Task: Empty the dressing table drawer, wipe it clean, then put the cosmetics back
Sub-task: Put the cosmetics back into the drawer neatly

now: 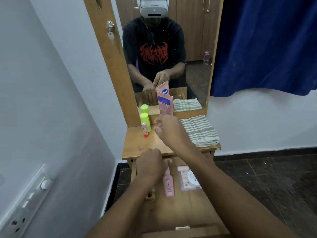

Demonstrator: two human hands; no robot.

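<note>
While my right hand [169, 131] reached up to the centre of the frame, its fingers were curled round the lower end of the pink tube [165, 104]. The tube stood upright against the mirror [193, 48] at the back of the worktop [137, 146]. My left hand [149, 167] was just below centre, dipped into the open drawer [185, 213] with its back towards me. Its fingers were bent at the top end of the pink bottle [169, 185], but I could not tell whether they gripped it or only touched it.

Left of the tube on the worktop stood a green bottle [145, 120], with a small pink stick [145, 130] just in front of it. Right of centre lay the striped cloth [199, 131], folded and untouched.

Inside the drawer, to the right of the pink bottle, sat a clear box [183, 185] with a round white jar [193, 177] at its far corner. Something small showed beside my left wrist, too hidden to name.

I judged the emptying to be about half done, with three cosmetics out on the worktop and at least three in the drawer. The wiping and the putting back had not begun.
</note>
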